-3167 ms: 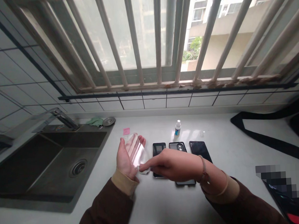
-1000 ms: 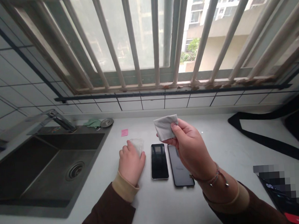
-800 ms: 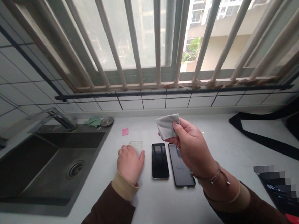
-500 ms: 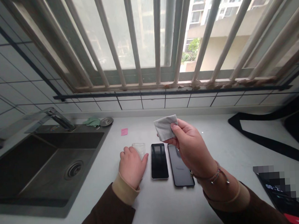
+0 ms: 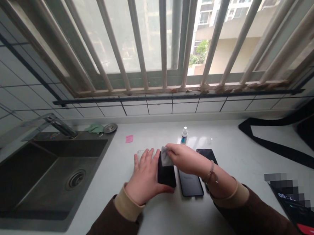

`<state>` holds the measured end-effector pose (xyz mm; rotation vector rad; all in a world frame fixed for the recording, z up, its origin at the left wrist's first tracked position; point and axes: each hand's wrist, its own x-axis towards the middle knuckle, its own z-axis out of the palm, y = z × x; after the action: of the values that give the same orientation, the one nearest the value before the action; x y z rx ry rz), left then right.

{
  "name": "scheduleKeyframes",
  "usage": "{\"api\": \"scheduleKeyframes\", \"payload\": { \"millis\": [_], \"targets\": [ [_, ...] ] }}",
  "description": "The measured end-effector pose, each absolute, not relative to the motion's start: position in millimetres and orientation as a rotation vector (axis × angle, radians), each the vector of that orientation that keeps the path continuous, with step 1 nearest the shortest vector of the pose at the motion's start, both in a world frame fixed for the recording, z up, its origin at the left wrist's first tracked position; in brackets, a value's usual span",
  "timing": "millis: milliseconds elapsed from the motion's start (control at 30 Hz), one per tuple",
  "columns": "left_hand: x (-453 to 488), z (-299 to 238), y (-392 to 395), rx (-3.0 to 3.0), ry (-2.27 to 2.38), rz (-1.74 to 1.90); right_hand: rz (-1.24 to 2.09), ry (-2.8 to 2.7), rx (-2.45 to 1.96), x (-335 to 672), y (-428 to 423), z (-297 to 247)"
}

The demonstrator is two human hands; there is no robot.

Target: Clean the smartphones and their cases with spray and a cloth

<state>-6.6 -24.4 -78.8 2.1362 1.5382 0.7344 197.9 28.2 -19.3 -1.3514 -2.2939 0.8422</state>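
Three dark phones lie side by side on the white counter (image 5: 179,219). My left hand (image 5: 144,176) grips the leftmost phone (image 5: 166,176) along its left edge, fingers stretched forward and thumb under its near end. My right hand (image 5: 184,158) pinches a small grey cloth (image 5: 165,157) and presses it on the top of that phone's screen. The middle phone (image 5: 191,184) lies just right of it, partly under my right wrist. The third phone (image 5: 207,153) shows behind my right hand. A clear phone case (image 5: 140,154) lies beyond my left fingertips.
A dark sink (image 5: 43,174) with a tap (image 5: 58,125) fills the left side. A small white bottle (image 5: 184,134) and a pink note (image 5: 129,138) sit farther back. A black strap (image 5: 275,142) lies at the right. Another phone (image 5: 303,211) is at the near right corner. A barred window runs behind.
My left hand let go of the clear case and moved right onto the leftmost phone. My right hand came down with the cloth from mid-air onto that phone's screen.
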Motion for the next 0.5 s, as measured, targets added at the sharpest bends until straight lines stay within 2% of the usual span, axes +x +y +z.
{"api": "scheduleKeyframes", "payload": {
  "millis": [200,367,500],
  "targets": [
    [-2,-73,-27,2.216,1.537,0.322,0.454,-2.568,-1.373,188,25,-52],
    [2,-61,-26,2.193,1.592,0.095,0.397,-2.586,-1.444,185,26,-67],
    [2,-60,-26,2.177,1.648,0.097,0.394,-2.592,-1.44,185,27,-69]
  ]
}}
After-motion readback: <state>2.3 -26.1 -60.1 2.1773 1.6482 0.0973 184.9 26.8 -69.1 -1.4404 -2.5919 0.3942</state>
